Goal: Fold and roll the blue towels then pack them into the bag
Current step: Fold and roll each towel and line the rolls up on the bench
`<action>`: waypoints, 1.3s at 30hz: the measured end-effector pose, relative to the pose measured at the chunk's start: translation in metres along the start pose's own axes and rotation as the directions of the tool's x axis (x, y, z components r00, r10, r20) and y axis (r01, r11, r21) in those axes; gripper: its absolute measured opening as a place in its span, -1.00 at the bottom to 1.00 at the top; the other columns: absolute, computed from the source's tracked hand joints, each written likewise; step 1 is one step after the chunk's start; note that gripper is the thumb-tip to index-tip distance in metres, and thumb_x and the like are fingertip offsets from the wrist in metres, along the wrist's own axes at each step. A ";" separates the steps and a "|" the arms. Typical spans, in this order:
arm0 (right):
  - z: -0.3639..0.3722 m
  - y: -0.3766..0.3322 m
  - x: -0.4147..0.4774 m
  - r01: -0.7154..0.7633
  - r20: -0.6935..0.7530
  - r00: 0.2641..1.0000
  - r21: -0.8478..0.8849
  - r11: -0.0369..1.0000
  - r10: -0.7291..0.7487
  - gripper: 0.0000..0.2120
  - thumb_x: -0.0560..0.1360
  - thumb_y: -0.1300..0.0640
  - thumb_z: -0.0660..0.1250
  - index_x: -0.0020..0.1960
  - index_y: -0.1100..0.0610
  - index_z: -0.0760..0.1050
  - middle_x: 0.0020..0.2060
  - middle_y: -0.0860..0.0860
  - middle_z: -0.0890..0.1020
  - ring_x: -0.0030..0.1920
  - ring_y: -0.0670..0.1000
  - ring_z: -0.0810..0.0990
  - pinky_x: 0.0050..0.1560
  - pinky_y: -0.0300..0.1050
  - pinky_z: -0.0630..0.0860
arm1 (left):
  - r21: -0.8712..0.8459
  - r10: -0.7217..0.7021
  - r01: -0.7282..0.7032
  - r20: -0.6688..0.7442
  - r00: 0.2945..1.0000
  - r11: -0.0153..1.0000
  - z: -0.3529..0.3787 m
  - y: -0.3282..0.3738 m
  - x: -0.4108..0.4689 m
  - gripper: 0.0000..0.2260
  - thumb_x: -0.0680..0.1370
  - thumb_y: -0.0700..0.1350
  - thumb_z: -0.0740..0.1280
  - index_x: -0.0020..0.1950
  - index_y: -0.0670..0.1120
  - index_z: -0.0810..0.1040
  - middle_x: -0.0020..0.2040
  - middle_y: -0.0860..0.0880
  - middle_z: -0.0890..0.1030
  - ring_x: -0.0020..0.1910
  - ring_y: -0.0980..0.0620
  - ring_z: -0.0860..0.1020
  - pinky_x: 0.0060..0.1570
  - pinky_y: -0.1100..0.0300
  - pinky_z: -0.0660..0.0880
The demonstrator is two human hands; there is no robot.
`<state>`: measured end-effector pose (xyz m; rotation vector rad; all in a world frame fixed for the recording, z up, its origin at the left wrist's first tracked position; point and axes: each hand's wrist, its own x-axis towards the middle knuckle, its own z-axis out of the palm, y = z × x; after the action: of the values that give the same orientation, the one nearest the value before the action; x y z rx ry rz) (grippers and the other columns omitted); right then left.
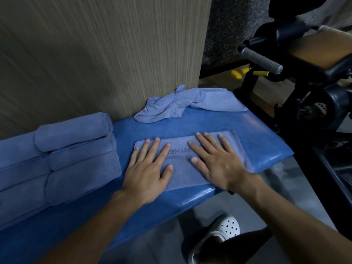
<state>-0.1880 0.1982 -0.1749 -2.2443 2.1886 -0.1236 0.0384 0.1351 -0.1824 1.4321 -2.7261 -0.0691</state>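
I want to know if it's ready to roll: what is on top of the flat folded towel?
The left hand and right hand press flat on the folded towel. They cover part of its printed lettering.

The bench [247, 130] abuts a wood-grain panel [95, 54]. A black machine [314, 103] with a grey grip [261, 59] stands right of it. My white clog [226, 228] is below.

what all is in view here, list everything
folded towel: one, blue, on bench under both hands
crumpled towel: one, blue, bench's far end
rolled towels: several, blue, stacked at left
bench: one, blue, across middle
wall panel: one, beige, behind bench
gym machine: one, black, right
knobs: two, yellow, on machine
shoe: one, white, floor below
left hand: one, pressing flat on folded towel
right hand: one, pressing flat on folded towel
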 end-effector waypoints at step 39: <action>0.007 -0.037 0.002 0.039 0.022 0.999 0.023 0.999 -0.040 -0.43 0.61 -0.22 -0.11 0.45 0.00 0.39 0.45 0.05 0.39 0.45 0.05 0.37 0.42 0.22 0.24 | -0.021 -0.097 0.097 -0.004 0.995 0.995 0.000 0.008 0.004 -0.30 0.48 0.26 -0.24 0.61 0.09 -0.01 0.62 -0.03 -0.06 0.59 0.00 -0.11 0.55 0.06 -0.16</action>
<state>-0.1507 0.1970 -0.1794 -2.2665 2.1215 -0.1226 0.0290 0.1362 -0.1818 1.5568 -2.6423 -0.0982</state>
